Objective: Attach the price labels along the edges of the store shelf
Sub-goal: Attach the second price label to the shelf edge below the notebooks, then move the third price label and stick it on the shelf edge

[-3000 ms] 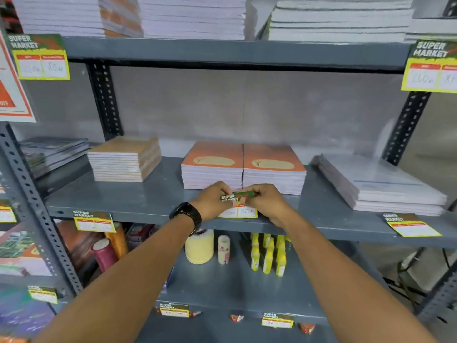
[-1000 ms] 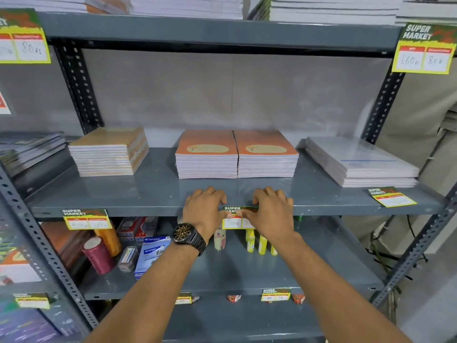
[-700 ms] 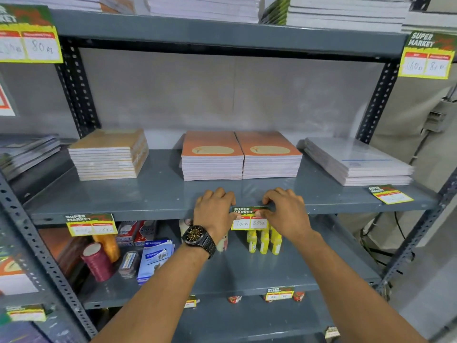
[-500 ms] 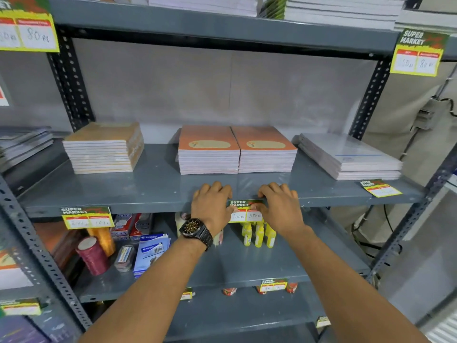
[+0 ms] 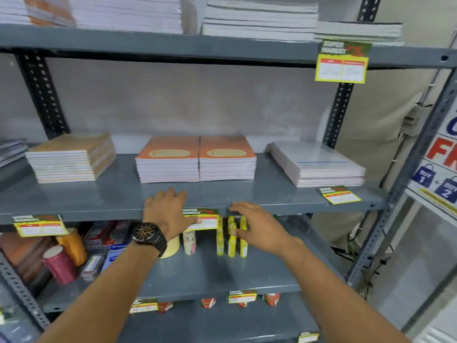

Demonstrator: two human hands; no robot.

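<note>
Notebook stacks [image 5: 196, 159] — yellow bottles [image 5: 231, 240]

Grey steel shelf [image 5: 111, 194], middle tier: tan notebook stack [image 5: 70, 157] at left; two orange notebook stacks [image 5: 196, 158] touching side by side, centre; white paper stack [image 5: 319, 163] at right; one loose price label [image 5: 340, 194] lying flat just in front of it.
</note>
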